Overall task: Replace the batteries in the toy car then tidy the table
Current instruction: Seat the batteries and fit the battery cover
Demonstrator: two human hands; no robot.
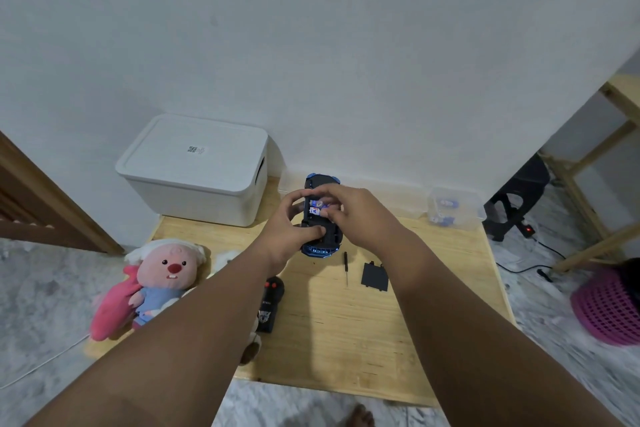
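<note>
You've got the toy car [322, 218] belly-up above the counter [346, 322], your left hand [291, 229] gripping its side while your right hand [346, 208] presses fingertips onto the batteries [317, 206] in the open bay — the seating step, by the look of it. Next, push them flat against the contacts, then fetch the battery cover [374, 277] and screwdriver [346, 267] lying just beside each other below the car.

Soft, even indoor light is falling without hard shadows, while wide-angle distortion is bending and blurring the edges.
</note>
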